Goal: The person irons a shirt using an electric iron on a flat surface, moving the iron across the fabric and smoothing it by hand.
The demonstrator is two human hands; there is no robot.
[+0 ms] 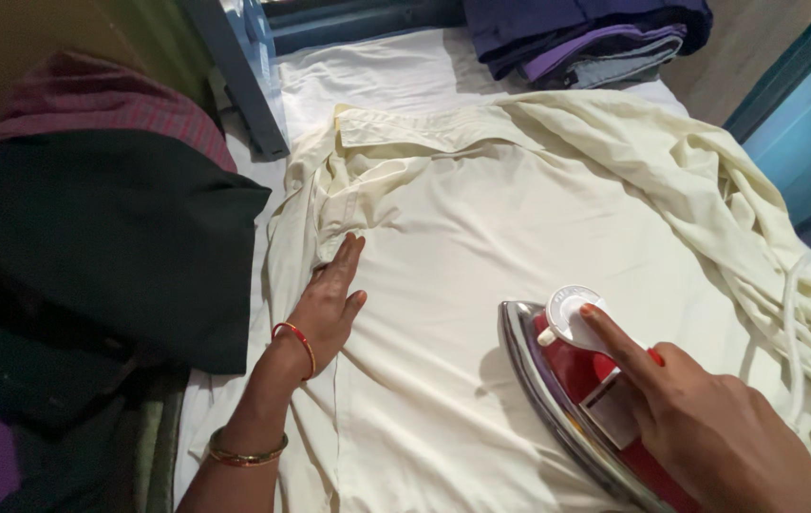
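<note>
Cream shirt point(519, 218) spread flat across the white-covered ironing surface point(377, 76), collar toward the far end, its loose folds bunched up along the right side; left hand point(330, 304) lies open on the cloth near the shirt's left edge, palm down, fingers straight and together, gripping nothing, just pressing the fabric flat; red bangle point(296, 340) at that wrist, gold bangle point(246, 454) further down the forearm; right hand point(709, 427) is wrapped around the handle of the red iron point(576, 389), fingers closed on it, index finger stretched forward onto the white dial point(572, 312) on top; the iron sits soleplate down on the lower right part of the shirt, well apart from the left hand; a white cord point(795, 323) trails over the folds at the right; dark cloth point(111, 237) is heaped off to the left with a pink checked piece point(111, 95) behind it; folded purple and grey garments point(586, 38) are stacked at the far end beyond the collar.
</note>
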